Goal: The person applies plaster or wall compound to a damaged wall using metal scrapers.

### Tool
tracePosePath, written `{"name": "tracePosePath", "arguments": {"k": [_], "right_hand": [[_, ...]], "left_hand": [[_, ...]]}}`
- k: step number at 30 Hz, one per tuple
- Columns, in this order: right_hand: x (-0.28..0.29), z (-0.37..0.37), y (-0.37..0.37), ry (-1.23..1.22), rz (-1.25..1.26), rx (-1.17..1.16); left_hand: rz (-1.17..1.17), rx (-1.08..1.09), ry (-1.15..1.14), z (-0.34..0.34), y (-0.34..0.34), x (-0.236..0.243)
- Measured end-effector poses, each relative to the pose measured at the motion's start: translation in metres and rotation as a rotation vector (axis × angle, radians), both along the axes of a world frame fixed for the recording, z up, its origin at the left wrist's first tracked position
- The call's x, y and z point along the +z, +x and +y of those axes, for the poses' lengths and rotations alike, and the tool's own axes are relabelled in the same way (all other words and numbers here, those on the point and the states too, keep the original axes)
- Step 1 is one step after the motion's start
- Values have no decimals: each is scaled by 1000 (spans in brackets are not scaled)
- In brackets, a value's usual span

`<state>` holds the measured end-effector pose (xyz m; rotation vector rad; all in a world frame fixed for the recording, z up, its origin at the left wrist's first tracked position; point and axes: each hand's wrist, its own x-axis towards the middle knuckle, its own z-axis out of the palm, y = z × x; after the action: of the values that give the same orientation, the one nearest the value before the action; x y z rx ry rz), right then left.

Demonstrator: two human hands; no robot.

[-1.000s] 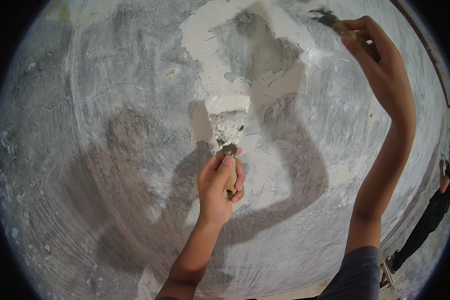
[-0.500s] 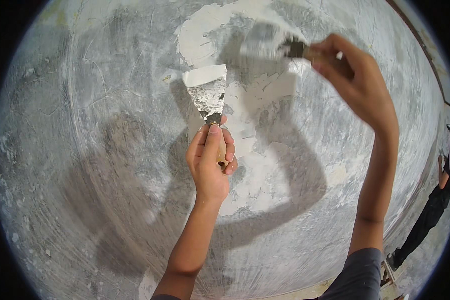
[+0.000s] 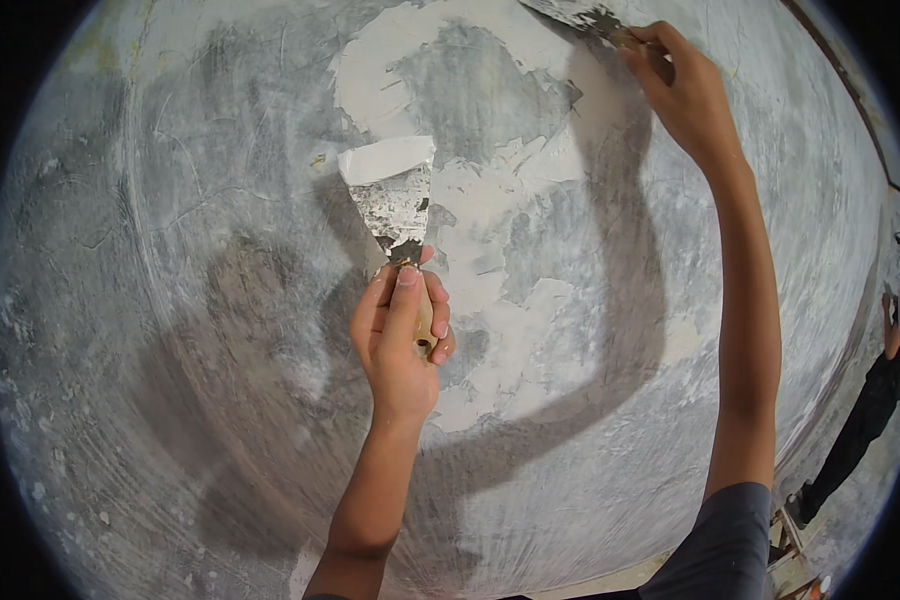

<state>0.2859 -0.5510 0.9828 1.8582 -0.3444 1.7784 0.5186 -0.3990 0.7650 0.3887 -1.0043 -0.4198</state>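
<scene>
Fingers closed, scrapers [image 3: 385, 205] are held — left hand [image 3: 395, 352] mid-frame, right hand [image 3: 685, 98] top right, where a steady angle is advised.

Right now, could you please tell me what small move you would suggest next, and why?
I would perhaps draw the upper putty knife, held in the right hand, down across the grey patch: it shows close to that spot, and pale filler curves around the patch without covering it. The lower putty knife, in the left hand, carries filler across its end.
</scene>
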Motion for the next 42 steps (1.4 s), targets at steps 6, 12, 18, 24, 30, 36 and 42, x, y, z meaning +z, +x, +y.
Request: {"name": "tracePosePath", "arguments": {"k": [6,12,18,24,30,36,42], "right_hand": [[13,42,20,80,-28,31],[15,42,23,133,28,77],[-3,67,17,200,-74,57],[20,63,26,140,0,-16],[24,42,30,104,66,86],[5,11,-8,-2,-19,-95],[-8,21,-10,39,-29,-77]], "left_hand": [[-2,-21,23,-1,-2,4],[-43,-40,26,-10,-4,-3],[-66,-21,17,-6,5,-7],[-23,-73,0,-7,-7,2],[-66,-60,1,-13,-10,-5],[-17,-162,22,-6,-2,-9],[-9,-155,26,-2,3,-9]]}}
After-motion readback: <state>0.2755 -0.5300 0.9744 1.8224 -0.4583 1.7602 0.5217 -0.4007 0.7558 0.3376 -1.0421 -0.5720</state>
